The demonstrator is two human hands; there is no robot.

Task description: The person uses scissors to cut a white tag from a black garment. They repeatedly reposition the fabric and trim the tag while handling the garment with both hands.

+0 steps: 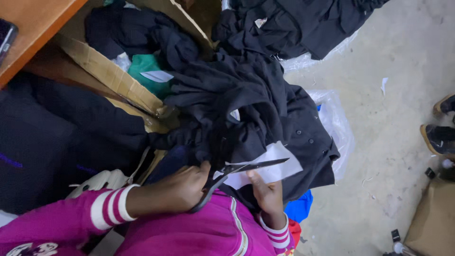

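Left hand (180,189) closed around scissors (237,173), blades open just beyond its fingers over a white label (279,166). Right hand (266,192) pinching that label's lower edge, black garment (246,104) heaped above both.

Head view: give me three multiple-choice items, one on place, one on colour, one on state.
1. Where does the white label lie?
A. on the black garment
B. on the wooden tabletop
C. on the bare floor

2. What colour are the person's sleeves?
A. grey
B. magenta with white stripes
C. yellow

3. How are the scissors held?
A. lying loose on the floor
B. gripped in the left hand
C. gripped in the right hand

Answers:
1. A: the label sits against the black garment in the lap.
2. B: both cuffs show magenta with white bands.
3. B: the left hand grips the handles, blades over the label, while the right hand holds the label's edge from below.
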